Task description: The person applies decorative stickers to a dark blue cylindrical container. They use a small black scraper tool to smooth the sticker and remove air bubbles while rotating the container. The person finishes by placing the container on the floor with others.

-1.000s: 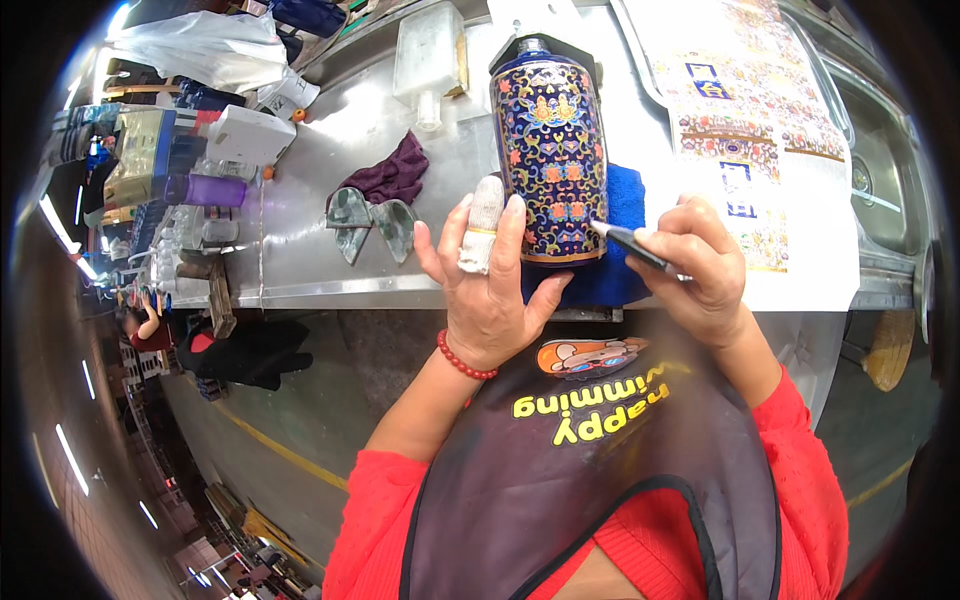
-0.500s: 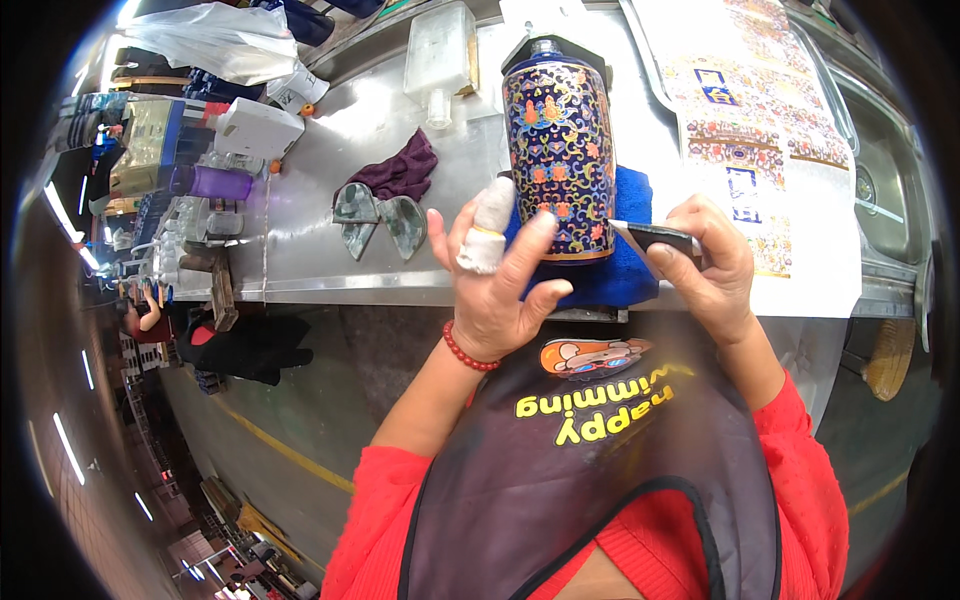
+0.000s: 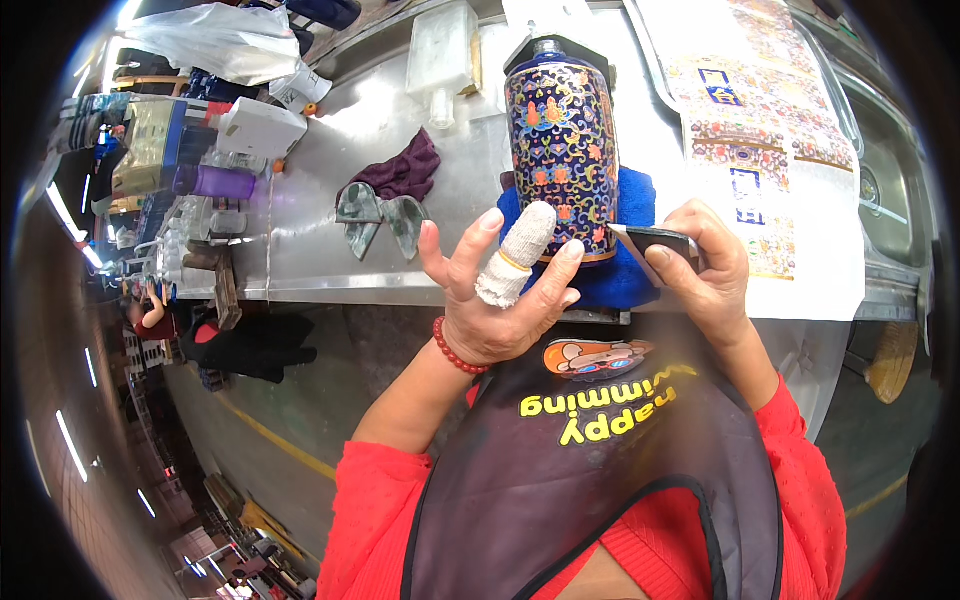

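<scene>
A dark blue bottle [image 3: 562, 150] with a colourful floral pattern lies on a folded blue towel [image 3: 637, 205], its neck pointing away from me. My left hand [image 3: 505, 295] is at the bottle's near left end with fingers spread. A white knit sleeve [image 3: 518, 258] covers one of its fingers. Fingertips overlap the bottle's base; I cannot tell whether they touch it. On the right, my right hand [image 3: 708, 265] pinches a flat dark scraper [image 3: 655, 242] with a pale edge. That edge points at the bottle's lower right side.
Printed patterned sheets [image 3: 745, 150] cover the table's right part. Left of the bottle are a crumpled purple cloth [image 3: 405, 165] and a greenish patterned cloth [image 3: 360, 215]. A clear bottle-shaped container [image 3: 440, 60] lies further back. Boxes and a purple bottle [image 3: 215, 182] crowd the far left; a sink [image 3: 880, 180] is at right.
My left hand has turned, and its covered finger has moved right, in front of the bottle's lower end. My right hand stays almost in place with the scraper.
</scene>
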The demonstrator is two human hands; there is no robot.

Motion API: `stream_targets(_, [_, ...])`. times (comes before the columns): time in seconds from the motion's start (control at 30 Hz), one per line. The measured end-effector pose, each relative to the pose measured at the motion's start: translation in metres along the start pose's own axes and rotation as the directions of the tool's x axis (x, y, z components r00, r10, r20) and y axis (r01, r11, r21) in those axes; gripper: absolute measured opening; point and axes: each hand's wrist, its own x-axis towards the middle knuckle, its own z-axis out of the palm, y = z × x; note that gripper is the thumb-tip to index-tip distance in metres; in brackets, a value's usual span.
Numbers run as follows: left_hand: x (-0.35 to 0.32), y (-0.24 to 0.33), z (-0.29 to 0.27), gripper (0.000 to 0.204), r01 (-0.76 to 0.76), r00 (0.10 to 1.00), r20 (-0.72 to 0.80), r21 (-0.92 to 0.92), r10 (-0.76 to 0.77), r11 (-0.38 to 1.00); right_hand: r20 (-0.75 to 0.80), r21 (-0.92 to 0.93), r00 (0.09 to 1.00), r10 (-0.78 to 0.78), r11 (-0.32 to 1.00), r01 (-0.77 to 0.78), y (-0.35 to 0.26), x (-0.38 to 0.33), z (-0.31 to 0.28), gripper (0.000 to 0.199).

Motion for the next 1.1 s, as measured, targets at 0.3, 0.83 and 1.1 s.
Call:
stream_targets(0.3, [-0.003,0.007,0.0,0.032,0.009,1.0,0.012,-0.006,-0.009,1.0,0.0,-0.006,0.999,-0.043,0.999,0.043,0.003,-0.002,-0.002,0.013])
stream_targets(0.83, [-0.018,0.008,0.007,0.032,0.023,0.993,-0.111,-0.142,-0.039,0.99,0.119,-0.312,0.938,-0.327,0.884,0.348,-0.029,0.035,-0.006,0.026])
stream_targets(1.1, [-0.005,-0.004,-0.003,0.047,-0.082,0.993,0.083,0.025,0.079,0.996,-0.002,-0.196,0.986,-0.166,0.967,0.162,-0.019,0.021,-0.007,0.017])
